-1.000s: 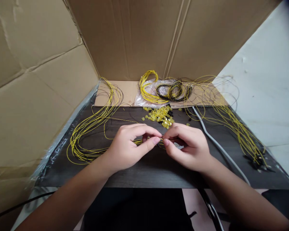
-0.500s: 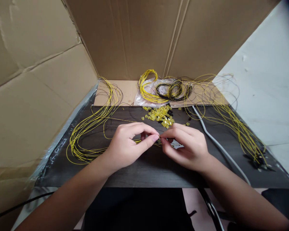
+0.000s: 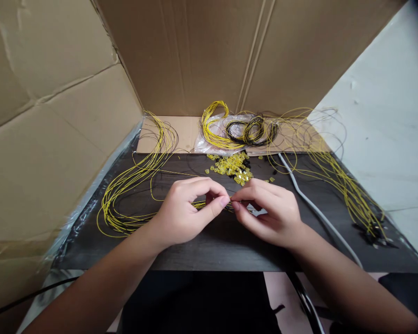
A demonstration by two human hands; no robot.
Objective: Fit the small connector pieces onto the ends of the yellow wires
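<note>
My left hand [image 3: 186,212] pinches the end of a thin yellow wire [image 3: 198,204] between thumb and forefinger above the dark tabletop [image 3: 202,246]. My right hand [image 3: 271,213] meets it fingertip to fingertip and pinches a tiny part against that wire end; the part is too small to make out. A pile of small yellow plastic connectors [image 3: 231,167] lies just beyond both hands. The wire trails left into a big loop of yellow wires [image 3: 125,199].
Coiled yellow and black wires on a plastic bag [image 3: 240,130] sit at the back. More yellow wires [image 3: 348,190] fan out on the right beside a grey cable [image 3: 313,208]. Cardboard walls [image 3: 55,139] close in the left and back; a white wall [image 3: 386,139] stands right.
The right hand's fingertips have shifted slightly left toward the left hand's pinch. Everything else stays where it was.
</note>
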